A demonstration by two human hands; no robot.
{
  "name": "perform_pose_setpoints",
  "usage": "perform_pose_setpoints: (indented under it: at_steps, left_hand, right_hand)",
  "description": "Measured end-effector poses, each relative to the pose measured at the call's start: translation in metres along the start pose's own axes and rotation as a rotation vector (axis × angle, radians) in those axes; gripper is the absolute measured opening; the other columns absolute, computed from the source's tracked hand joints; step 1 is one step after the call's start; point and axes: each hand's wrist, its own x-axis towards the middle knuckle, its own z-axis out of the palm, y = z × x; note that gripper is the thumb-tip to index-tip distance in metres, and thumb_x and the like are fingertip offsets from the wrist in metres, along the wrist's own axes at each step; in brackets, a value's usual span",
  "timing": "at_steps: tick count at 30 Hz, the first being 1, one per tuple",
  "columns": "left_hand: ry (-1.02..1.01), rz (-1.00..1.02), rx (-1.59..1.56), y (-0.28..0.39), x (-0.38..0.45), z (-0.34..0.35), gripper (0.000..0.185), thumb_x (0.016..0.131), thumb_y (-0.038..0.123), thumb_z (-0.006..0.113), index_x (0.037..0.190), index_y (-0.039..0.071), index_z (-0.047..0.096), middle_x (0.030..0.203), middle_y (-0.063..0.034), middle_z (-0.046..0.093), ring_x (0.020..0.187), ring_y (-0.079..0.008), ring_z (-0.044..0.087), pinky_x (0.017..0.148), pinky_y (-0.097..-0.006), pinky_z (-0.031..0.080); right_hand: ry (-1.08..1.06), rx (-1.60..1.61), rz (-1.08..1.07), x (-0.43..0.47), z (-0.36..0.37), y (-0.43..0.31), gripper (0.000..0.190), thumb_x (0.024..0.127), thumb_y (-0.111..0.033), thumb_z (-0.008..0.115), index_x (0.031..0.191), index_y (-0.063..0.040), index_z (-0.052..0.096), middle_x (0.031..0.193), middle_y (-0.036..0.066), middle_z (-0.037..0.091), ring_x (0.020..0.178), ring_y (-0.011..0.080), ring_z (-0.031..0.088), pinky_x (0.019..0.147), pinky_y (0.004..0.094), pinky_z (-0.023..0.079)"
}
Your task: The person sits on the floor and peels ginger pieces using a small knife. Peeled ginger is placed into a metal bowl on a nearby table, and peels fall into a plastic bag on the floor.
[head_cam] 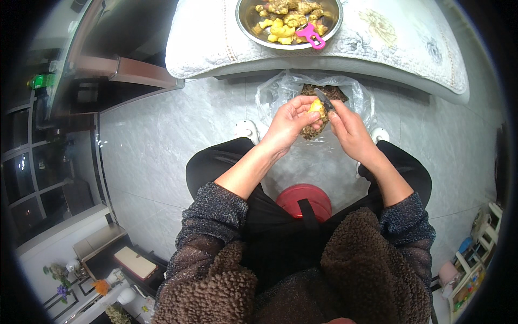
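Observation:
My left hand holds a partly peeled piece of ginger root between thumb and fingers. In my right hand is a small knife with a dark blade, its edge against or close beside the ginger. Below both hands an open clear plastic bag lies on the floor with dark brown scraps in it. Ahead, a steel bowl holds knobbly unpeeled ginger and paler yellow peeled pieces. A pink-handled peeler rests at the bowl's near side.
The bowl stands on a padded, flower-patterned cover over a table or bench. A red round stool or tub is between my legs on the grey tiled floor. Shelves with small items stand at lower right.

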Motion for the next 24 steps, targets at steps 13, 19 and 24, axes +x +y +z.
perform_pose_setpoints:
  at_steps: [13, 19, 24]
  left_hand:
    - [-0.029, -0.060, 0.037, 0.001, -0.001, -0.004, 0.031, 0.096, 0.007, 0.062, 0.125, -0.001, 0.056, 0.102, -0.0041, 0.066, 0.087, -0.0118, 0.063, 0.080, -0.0263, 0.051]
    - [-0.042, -0.075, -0.122, 0.004, -0.001, 0.001, 0.035, 0.098, 0.008, 0.059, 0.132, -0.001, 0.053, 0.111, -0.0064, 0.067, 0.096, -0.0125, 0.063, 0.086, -0.0262, 0.050]
    - [-0.006, -0.043, -0.068, 0.006, -0.001, 0.002, 0.039, 0.098, 0.007, 0.059, 0.135, -0.002, 0.050, 0.112, -0.0064, 0.067, 0.096, -0.0125, 0.064, 0.089, -0.0263, 0.050]
  right_hand:
    - [-0.047, -0.352, -0.059, -0.003, -0.007, -0.010, 0.026, 0.099, -0.015, 0.050, 0.122, -0.005, 0.049, 0.082, 0.025, 0.064, 0.078, 0.0466, 0.062, 0.065, 0.0546, 0.045]
    - [-0.008, -0.048, 0.020, -0.001, -0.007, -0.003, 0.026, 0.100, -0.015, 0.048, 0.123, -0.003, 0.049, 0.082, 0.026, 0.063, 0.080, 0.0453, 0.063, 0.068, 0.0485, 0.046]
    - [0.013, -0.060, -0.016, 0.000, -0.009, -0.005, 0.027, 0.101, -0.017, 0.047, 0.122, 0.000, 0.049, 0.081, 0.027, 0.062, 0.080, 0.0432, 0.063, 0.070, 0.0465, 0.046]
